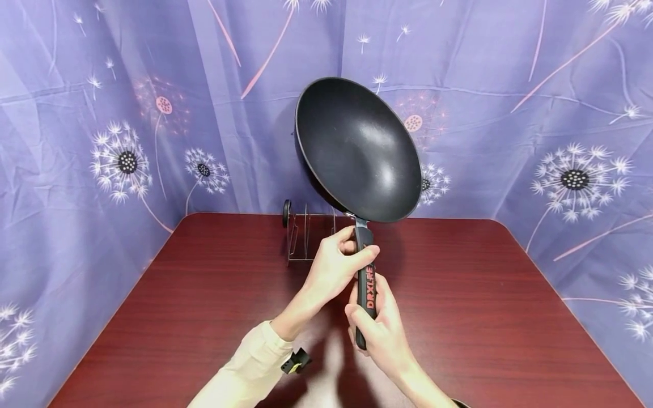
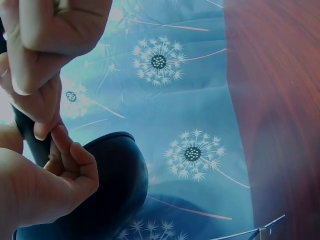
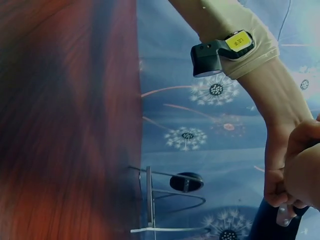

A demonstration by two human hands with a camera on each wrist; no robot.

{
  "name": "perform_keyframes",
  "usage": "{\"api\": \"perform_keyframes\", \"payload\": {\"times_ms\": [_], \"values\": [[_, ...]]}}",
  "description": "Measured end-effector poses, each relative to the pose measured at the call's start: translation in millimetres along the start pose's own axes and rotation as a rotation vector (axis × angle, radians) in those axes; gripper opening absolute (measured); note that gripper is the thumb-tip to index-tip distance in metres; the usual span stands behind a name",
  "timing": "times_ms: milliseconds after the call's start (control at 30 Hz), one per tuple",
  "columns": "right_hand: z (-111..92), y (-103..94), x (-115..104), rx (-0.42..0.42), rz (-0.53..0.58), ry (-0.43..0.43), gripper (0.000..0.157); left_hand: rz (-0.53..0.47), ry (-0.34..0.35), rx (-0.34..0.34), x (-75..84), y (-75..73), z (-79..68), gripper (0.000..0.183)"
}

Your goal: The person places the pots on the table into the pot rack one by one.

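Observation:
A black frying pan (image 1: 357, 147) with deep, sloping sides is held up above the table, its inside facing the head camera and its handle pointing down. My left hand (image 1: 334, 266) grips the upper handle (image 1: 366, 283) near the pan, thumb across the front. Lower on the same handle, my right hand (image 1: 380, 328) has its fingers wrapped round it. Red lettering runs along the handle between the hands. In the left wrist view, the pan's dark outside (image 2: 117, 185) shows beyond my left hand (image 2: 50, 185). My right hand (image 3: 305, 170) partly covers the left in the right wrist view.
A metal wire rack (image 3: 149, 200) stands at the back of the dark red table (image 1: 204, 294), partly hidden by the pan and left hand. One end bears a black round piece (image 1: 286, 213). A purple dandelion-print curtain (image 1: 255, 141) hangs behind and at both sides.

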State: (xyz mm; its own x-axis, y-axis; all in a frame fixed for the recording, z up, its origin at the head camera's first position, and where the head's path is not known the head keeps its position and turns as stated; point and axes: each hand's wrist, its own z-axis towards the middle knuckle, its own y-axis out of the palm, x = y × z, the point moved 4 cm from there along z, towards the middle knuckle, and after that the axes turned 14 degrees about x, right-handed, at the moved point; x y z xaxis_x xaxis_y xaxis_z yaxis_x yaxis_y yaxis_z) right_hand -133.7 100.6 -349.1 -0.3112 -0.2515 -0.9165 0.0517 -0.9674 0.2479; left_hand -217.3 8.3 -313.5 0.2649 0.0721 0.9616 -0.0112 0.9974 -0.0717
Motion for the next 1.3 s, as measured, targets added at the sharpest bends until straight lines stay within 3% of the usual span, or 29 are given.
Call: {"api": "perform_keyframes", "payload": {"times_ms": [167,433,567,933,1100,1300], "values": [[1,6.9,-5,-0.115,0.165,-0.079,0.037,0.004,0.028,0.026,6.5,-5.9,-2.6,0.027],[6,16.9,-8,-0.246,0.305,-0.082,0.030,-0.007,0.057,0.062,8.6,-19.5,-3.6,0.027],[9,22.5,-5,-0.276,0.347,-0.063,0.028,-0.003,0.069,0.087,11.3,-26.3,-4.3,0.024],[11,38.1,4,-0.379,0.511,-0.045,0.036,0.127,0.073,0.170,15.6,-45.7,-9.0,0.027],[11,43.5,8,-0.400,0.555,-0.033,0.040,0.179,0.100,0.173,14.8,-51.9,-11.2,0.033],[13,48.0,12,-0.438,0.612,-0.017,0.043,0.164,0.136,0.135,15.6,-57.9,-12.6,0.028]]}}
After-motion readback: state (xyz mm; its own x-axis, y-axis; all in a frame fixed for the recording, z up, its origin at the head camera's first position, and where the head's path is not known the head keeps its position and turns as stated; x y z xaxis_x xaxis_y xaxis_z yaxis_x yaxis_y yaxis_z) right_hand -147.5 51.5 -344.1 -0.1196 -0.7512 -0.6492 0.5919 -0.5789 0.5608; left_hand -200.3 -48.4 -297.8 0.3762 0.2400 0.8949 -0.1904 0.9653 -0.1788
